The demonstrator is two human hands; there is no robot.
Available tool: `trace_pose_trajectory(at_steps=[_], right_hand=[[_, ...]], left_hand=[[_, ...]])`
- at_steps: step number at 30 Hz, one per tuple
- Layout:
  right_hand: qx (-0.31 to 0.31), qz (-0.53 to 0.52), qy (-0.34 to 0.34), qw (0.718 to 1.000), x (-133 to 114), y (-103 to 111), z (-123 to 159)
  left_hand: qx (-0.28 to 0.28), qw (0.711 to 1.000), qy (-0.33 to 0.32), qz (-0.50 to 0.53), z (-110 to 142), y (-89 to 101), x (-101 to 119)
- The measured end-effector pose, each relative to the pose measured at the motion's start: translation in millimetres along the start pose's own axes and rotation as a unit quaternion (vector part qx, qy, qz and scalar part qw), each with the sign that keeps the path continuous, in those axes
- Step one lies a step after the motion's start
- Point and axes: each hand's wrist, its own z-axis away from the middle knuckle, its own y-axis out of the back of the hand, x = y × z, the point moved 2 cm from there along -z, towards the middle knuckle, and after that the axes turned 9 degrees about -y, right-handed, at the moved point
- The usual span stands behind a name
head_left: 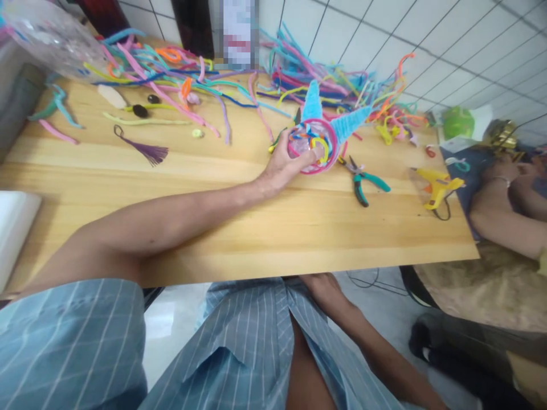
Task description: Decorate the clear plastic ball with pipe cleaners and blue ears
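Observation:
My left hand [284, 165] reaches across the table and grips a round pink-rimmed pipe-cleaner craft [333, 151] by its near left edge, thumb over the opening. Two light blue pointed pieces [313, 101] stick out from its far side. Inside its ring show blue, orange and yellow bits and something clear and shiny. Below the table's front edge, by my lap, is my right hand [327, 289]; its fingers are mostly hidden. Pliers with teal and black handles [363, 181] lie open just right of the craft.
Loose pipe cleaners [171, 85] are heaped along the wall. On the wooden table [239, 239] lie a purple tassel [149, 151] and a yellow glue gun [438, 185]. A plastic bag [55, 40] sits far left. Another person's arm [504, 216] is at the right.

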Motion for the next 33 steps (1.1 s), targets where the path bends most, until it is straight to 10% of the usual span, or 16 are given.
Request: trace_pose_trajectory(at_steps=[4,6,11,14,18,24,33], right_hand=[[-0.026,0.044,0.042,0.998,-5,67,54],[0.063,0.058,0.061,0.994,-9,116,53],[0.356,0.165,-0.010,0.920,11,229,-61],[0.386,0.206,-0.061,0.897,26,264,-139],[0.443,0.180,0.045,0.877,3,262,-168],[0.416,0.077,0.323,0.847,-88,202,-146],[0.393,-0.087,0.277,0.872,-100,174,-168]], left_hand=[[0.018,1.000,0.021,0.002,-1,0.7,0],[0.027,0.999,0.033,0.003,-2,1.9,-1],[0.040,0.997,0.064,0.014,-4,7.3,1],[0.046,0.996,0.072,0.026,-4,9.4,5],[0.068,0.993,0.089,0.036,-4,9.4,8],[0.091,0.989,0.103,0.054,0,9.3,9],[0.075,0.993,0.094,0.014,3,5.9,20]])
